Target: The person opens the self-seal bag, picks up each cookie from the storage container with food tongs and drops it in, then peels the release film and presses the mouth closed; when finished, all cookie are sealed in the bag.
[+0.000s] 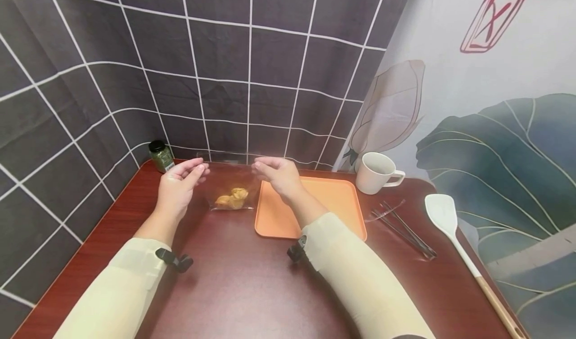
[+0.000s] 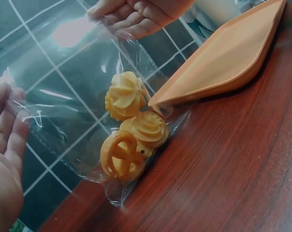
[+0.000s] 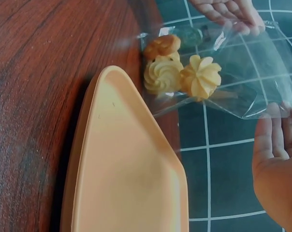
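Observation:
A clear plastic bag [image 2: 64,125] hangs upright between my two hands, its bottom at or just above the table. Several golden cookies [image 1: 234,198] lie in the bottom of the bag; the left wrist view shows piped swirl cookies [image 2: 145,128] and a pretzel-shaped cookie [image 2: 121,155]. My left hand [image 1: 180,184] pinches the bag's upper left corner between thumb and fingers. At the opposite upper corner, my right hand [image 1: 281,176] pinches the film, above the left part of an orange tray [image 1: 333,199].
A white mug [image 1: 377,174] stands behind the tray's right end. Metal tongs [image 1: 407,231] and a white spatula [image 1: 443,214] with wooden handle lie to the right. At the back left is a green jar [image 1: 160,155] with a black lid. A grid-patterned cloth hangs behind.

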Motion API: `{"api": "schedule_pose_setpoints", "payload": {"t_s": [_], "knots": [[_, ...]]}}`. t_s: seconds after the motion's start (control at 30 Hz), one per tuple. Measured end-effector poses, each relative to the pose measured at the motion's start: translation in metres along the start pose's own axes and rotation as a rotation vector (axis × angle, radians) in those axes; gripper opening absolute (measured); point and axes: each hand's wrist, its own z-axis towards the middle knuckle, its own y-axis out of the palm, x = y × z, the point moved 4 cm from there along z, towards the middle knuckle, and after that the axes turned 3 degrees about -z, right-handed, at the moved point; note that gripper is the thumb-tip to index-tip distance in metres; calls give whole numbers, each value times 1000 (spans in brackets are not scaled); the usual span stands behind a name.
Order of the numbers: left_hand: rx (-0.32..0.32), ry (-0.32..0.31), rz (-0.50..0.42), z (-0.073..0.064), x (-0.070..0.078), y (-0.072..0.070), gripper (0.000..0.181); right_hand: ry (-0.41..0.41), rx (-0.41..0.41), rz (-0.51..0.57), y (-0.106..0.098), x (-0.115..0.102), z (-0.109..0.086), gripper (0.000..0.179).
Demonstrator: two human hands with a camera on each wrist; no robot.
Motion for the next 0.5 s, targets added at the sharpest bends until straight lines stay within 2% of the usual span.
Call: {"api": "schedule_pose_setpoints", "payload": {"t_s": [0.13, 0.33, 0.5], "knots": [[-14, -2, 35, 1, 2, 0, 14, -9, 12, -34, -3, 1, 2, 26], [-45, 4, 170, 3, 10, -1, 14, -37, 43, -170, -7, -3, 2, 26], [-57, -17, 256, 3, 12, -4, 31, -42, 40, -181, -6, -4, 1, 24]]}}
